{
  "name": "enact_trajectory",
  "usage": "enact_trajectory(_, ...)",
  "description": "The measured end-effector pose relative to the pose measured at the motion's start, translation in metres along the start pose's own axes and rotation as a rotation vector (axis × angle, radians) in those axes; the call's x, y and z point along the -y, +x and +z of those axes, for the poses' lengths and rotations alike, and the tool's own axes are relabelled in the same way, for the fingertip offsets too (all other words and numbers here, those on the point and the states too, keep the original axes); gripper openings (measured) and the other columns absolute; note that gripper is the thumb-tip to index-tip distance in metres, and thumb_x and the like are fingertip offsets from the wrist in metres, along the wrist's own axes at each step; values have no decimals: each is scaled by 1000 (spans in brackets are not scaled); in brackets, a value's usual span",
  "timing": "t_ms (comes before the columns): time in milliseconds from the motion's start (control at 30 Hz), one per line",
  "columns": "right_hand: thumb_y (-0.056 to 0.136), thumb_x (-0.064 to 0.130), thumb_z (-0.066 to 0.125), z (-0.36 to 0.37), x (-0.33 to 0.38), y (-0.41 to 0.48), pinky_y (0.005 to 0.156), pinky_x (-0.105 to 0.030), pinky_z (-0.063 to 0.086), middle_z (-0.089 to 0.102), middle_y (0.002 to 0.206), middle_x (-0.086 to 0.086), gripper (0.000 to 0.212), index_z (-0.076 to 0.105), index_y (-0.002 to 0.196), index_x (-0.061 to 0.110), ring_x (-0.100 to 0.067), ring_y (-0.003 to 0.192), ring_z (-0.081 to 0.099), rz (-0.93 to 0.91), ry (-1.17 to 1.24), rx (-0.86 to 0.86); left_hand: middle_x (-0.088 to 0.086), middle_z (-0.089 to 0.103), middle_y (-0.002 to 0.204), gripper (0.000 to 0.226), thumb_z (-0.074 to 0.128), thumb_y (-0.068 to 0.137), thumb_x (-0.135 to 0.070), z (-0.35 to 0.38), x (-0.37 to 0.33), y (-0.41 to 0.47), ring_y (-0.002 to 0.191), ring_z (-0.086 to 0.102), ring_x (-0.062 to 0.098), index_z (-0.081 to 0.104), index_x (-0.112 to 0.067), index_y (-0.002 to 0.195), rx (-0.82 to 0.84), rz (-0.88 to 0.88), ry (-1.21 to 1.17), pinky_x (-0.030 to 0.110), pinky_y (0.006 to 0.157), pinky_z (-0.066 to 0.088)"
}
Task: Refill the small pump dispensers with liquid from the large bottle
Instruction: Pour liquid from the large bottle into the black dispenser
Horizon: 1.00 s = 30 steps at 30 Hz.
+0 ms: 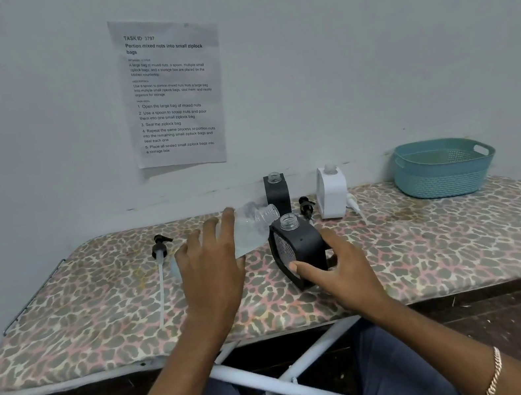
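Note:
My left hand (210, 268) grips the large clear bottle (252, 228), tilted to the right with its open mouth just above the neck of a black dispenser (299, 249). My right hand (338, 270) holds that black dispenser by its lower side; it leans slightly. A second black dispenser (276, 191) and a white dispenser (331, 193) stand uncapped near the wall. One black pump head with a long tube (158, 250) lies to the left; another pump head (306, 206) sits between the dispensers, and a white one (354, 205) lies beside the white dispenser.
Everything rests on an ironing board with a leopard-print cover (98, 313) against a grey wall. A teal plastic basket (443, 166) stands at the far right. A printed sheet (172, 91) is taped to the wall. The board's white legs (284, 377) cross below.

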State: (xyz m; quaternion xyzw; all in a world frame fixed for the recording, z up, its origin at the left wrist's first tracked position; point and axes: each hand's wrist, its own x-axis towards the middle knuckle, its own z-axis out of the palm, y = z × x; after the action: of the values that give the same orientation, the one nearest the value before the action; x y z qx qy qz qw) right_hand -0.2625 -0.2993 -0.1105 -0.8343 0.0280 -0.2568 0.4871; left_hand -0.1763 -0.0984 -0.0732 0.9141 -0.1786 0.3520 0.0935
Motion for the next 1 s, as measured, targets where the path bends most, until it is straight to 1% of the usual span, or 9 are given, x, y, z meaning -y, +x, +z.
enact_trajectory(100, 83, 46, 84, 0, 0, 0, 91, -35, 59, 73, 110, 26, 48, 63, 126, 45, 2, 105, 66, 11, 9, 3, 11, 68, 132, 94, 99, 64, -20, -1, -2, 0, 115, 67, 40, 53, -20, 147, -6, -1, 9, 61, 91, 53)
enact_trajectory(200, 81, 50, 85, -1, 0, -1, 90, -38, 60, 72, 110, 27, 49, 62, 125, 48, 1, 105, 67, 11, 10, 9, 11, 65, 134, 94, 97, 66, -18, 0, -2, 0, 119, 64, 40, 50, -22, 147, -9, -4, 6, 58, 92, 51)
enact_trajectory(400, 80, 52, 85, -1, 0, 0, 91, -37, 58, 73, 112, 23, 52, 65, 126, 40, 0, 107, 66, -1, 7, 9, 10, 64, 134, 93, 95, 67, -15, 1, -2, 0, 121, 61, 39, 47, -24, 147, -24, -8, 2, 57, 95, 48)
enact_trajectory(500, 80, 50, 86, -1, 0, 0, 88, -34, 59, 73, 112, 22, 53, 65, 128, 38, 1, 105, 66, -4, 8, 14, 10, 63, 135, 92, 94, 69, -14, 1, -3, -1, 122, 60, 39, 47, -24, 147, -29, -9, 16, 57, 96, 47)
enact_trajectory(600, 81, 48, 86, -3, 1, 0, 86, -27, 58, 73, 112, 23, 53, 65, 128, 38, 4, 105, 66, -11, 11, 19, 10, 63, 135, 90, 93, 69, -13, 0, -3, -1, 123, 59, 39, 48, -24, 147, -38, -4, 34, 58, 96, 45)
enact_trajectory(700, 81, 49, 86, -4, 2, 0, 86, -22, 57, 72, 113, 24, 53, 61, 127, 46, 6, 106, 65, -15, 8, 27, 10, 63, 136, 91, 93, 68, -13, 0, -4, -1, 123, 59, 40, 49, -24, 147, -41, -7, 45, 58, 96, 44)
enact_trajectory(833, 80, 48, 87, -4, 3, 0, 85, -20, 55, 73, 111, 24, 50, 61, 124, 48, 6, 105, 65, -20, 10, 20, 10, 62, 137, 91, 93, 68, -12, 0, -5, -1, 124, 57, 39, 49, -24, 148, -34, -10, 54, 57, 97, 43)
enact_trajectory(933, 80, 48, 87, -5, 4, 0, 83, -16, 55, 71, 110, 29, 49, 58, 119, 56, 10, 105, 64, -30, 4, 18, 10, 61, 138, 91, 92, 69, -11, -1, -5, 0, 125, 56, 39, 49, -26, 148, -28, -14, 62, 57, 97, 42)
enact_trajectory(1000, 80, 50, 86, -4, 4, 0, 83, -17, 55, 70, 112, 29, 50, 57, 121, 56, 10, 106, 63, -32, 1, 23, 10, 61, 138, 91, 91, 68, -11, -1, -5, 0, 125, 56, 39, 49, -26, 148, -23, -18, 65, 57, 97, 41)
